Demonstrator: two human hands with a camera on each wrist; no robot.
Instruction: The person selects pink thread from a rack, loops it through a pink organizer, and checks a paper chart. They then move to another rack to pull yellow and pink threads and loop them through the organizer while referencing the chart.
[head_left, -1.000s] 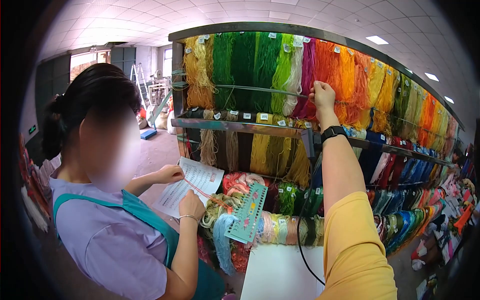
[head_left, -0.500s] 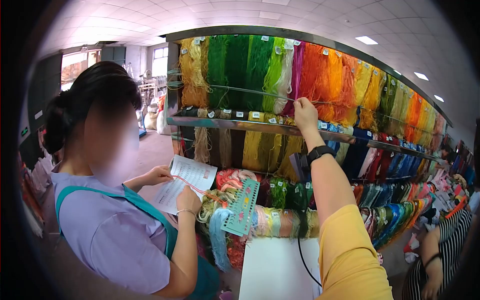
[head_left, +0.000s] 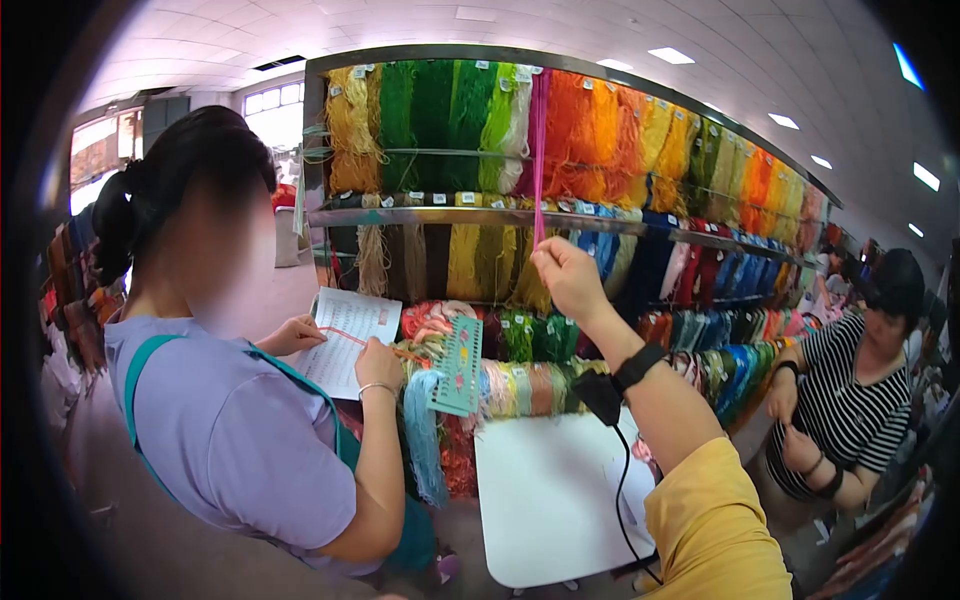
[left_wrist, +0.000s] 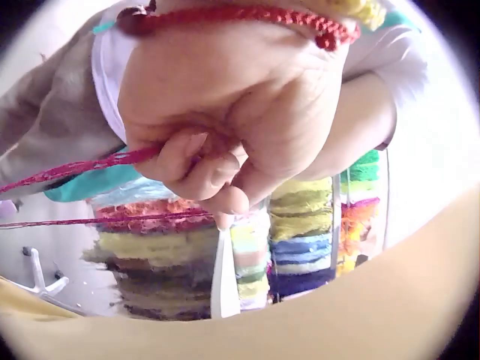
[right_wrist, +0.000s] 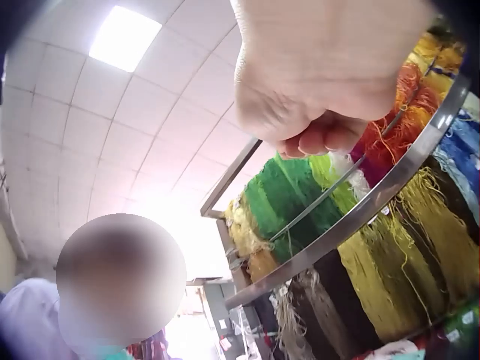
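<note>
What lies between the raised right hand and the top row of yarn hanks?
Head view: a straight magenta strand runs from the right hand up to the top row, crossing the metal shelf rail.

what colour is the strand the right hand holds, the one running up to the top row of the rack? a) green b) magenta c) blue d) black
B: in the head view the right hand pinches a magenta strand that hangs from the top row of the rack, just left of the orange skeins.

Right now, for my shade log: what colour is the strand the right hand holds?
Magenta; the strand above the right hand shows best in head view.
</note>
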